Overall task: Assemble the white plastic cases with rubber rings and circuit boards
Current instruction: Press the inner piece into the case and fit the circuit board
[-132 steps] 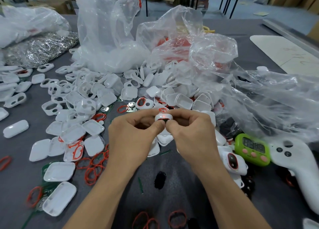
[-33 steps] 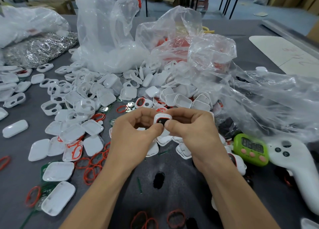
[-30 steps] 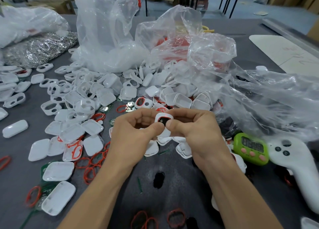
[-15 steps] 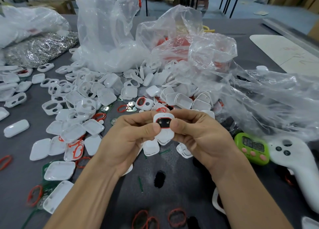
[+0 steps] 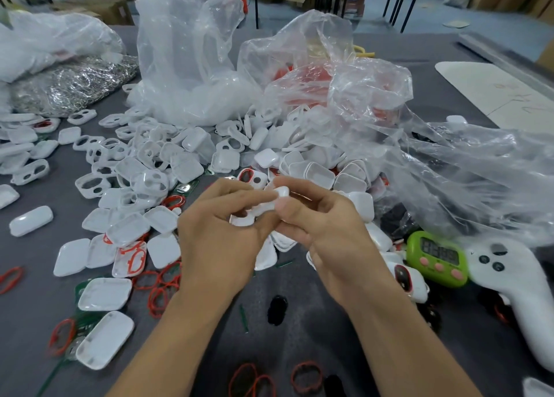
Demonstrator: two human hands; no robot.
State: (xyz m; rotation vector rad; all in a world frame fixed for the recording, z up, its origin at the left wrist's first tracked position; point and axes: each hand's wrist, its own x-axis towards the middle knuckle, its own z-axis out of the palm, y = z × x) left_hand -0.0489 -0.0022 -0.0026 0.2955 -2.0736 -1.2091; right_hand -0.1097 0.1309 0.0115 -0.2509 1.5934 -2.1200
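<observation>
You are holding one white case [image 5: 271,202] between both hands, above the grey table [image 5: 299,336]. Your left hand [image 5: 221,235] is gripping its lower part with curled fingers and thumb. Your right hand [image 5: 323,232] is pinching its upper end between thumb and forefinger. Both forearms are coming in from 6 o'clock, wrists angling inward. The held piece is blurring, so its face cannot be read.

Count, working outward from the hands:
- One black piece [image 5: 277,305] is lying at 6 o'clock.
- Three red rubber rings [image 5: 307,374] are lying farther out at 6 o'clock.
- One closed unit [image 5: 404,276] with a red-rimmed window is lying at 4 o'clock, one green timer [image 5: 436,259] just beside it, and one white controller [image 5: 509,285] next along.
- Loose white shells [image 5: 168,169] are spreading from 9 to 1 o'clock, too many to count.

Containers:
- The tall clear bag [image 5: 192,67] at 11 o'clock is holding white parts.
- The crumpled bag [image 5: 317,79] at 12 o'clock is holding red parts.
- The flat bag [image 5: 479,169] at 2 o'clock is sprawling, contents unclear.
- Silvery metal pieces [image 5: 72,82] are heaping at 10 o'clock.
</observation>
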